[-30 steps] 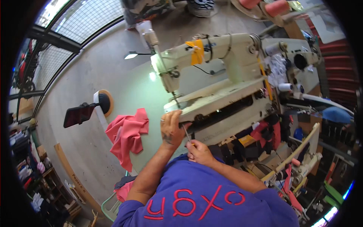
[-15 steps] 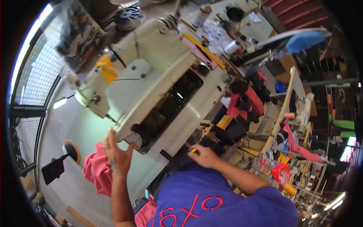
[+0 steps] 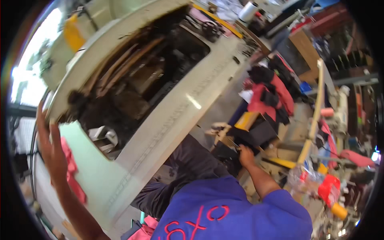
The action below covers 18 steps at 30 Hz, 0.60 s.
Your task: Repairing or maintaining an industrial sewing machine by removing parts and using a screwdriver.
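Observation:
A cream sewing machine point(image 3: 64, 86) is tipped back over the cut-out in its pale table point(image 3: 160, 134). Dark, grimy parts and brownish bars show in the opening point(image 3: 140, 84). My left hand point(image 3: 53, 150) is raised at the machine's left end, its fingers stretched up along the edge and apart. Pink cloth point(image 3: 71, 172) lies beside that wrist. Down to the right of the table, my right hand point(image 3: 246, 155) reaches to a black box point(image 3: 256, 134) with its fingers closed. A thin shaft seems to stick out from the fingertips, but blur hides what it is.
Pink and black cloth point(image 3: 276, 94) is heaped beyond the black box. A wooden-edged shelf point(image 3: 314, 116) stands at the right, with a red plastic bag point(image 3: 330, 190) near it. A white thread cone point(image 3: 248, 11) stands at the back. My dark-trousered leg point(image 3: 192, 160) is under the table edge.
My right hand has moved right, from the table's front edge to the black box; the yellow piece in it no longer shows. The view has come closer to the opening. My left hand stays at the machine's end.

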Motion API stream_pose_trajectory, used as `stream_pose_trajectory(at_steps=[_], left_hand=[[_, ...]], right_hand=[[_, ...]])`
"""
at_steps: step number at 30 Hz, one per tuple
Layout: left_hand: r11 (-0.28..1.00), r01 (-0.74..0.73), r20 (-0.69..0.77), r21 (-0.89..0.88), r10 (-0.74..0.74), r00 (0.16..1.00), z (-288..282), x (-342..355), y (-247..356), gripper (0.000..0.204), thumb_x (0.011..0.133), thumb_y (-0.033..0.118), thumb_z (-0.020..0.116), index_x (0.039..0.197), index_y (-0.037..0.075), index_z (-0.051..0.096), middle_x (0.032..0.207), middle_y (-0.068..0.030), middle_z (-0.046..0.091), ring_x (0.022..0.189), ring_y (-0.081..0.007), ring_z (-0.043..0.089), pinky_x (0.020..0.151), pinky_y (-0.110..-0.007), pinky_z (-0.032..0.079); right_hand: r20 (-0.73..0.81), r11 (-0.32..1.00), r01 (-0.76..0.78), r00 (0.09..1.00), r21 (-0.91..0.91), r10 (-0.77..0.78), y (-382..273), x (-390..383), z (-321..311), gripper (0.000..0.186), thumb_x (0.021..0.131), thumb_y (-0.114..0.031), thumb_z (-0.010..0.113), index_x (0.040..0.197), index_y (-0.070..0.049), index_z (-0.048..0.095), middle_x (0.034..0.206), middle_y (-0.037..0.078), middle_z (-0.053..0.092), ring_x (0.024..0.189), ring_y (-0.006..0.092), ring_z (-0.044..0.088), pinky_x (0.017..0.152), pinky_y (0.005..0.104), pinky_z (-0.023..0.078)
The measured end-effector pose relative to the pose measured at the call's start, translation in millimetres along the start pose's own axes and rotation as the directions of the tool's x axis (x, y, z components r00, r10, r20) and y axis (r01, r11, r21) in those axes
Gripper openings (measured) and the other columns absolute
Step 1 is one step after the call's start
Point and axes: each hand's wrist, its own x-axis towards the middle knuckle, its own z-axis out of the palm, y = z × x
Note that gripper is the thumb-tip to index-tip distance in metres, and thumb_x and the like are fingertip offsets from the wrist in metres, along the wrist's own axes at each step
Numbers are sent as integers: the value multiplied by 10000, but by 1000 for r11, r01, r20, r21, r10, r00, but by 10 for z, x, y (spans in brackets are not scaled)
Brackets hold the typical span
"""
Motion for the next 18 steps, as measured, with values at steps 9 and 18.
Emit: stream_pose_trajectory(at_steps=[9, 18], left_hand=[[986, 159, -272, -57, -168, 947, -65, -1402, 889, 559, 986, 198, 551, 1426, -63, 327, 1352, -221, 501, 1230, -279, 516, 1055, -340, 378], [861, 415, -153, -293, -471, 869, -847, -2227, 1031, 539, 1044, 395, 374, 1385, -18, 431, 1170, -128, 604, 1079, -185, 570, 938, -313, 441]], right_hand=[[179, 991, 127, 975, 46, -133, 178, 165, 172, 442, 793, -187, 654, 1207, -48, 586, 1268, 265, 536, 1223, 430, 475, 1037, 478, 392], [-454, 191, 885, 390, 424, -801, -2522, -214, -2320, 290, 916, -248, 588, 1052, 5, 633, 961, 220, 654, 928, 395, 616, 799, 447, 483]])
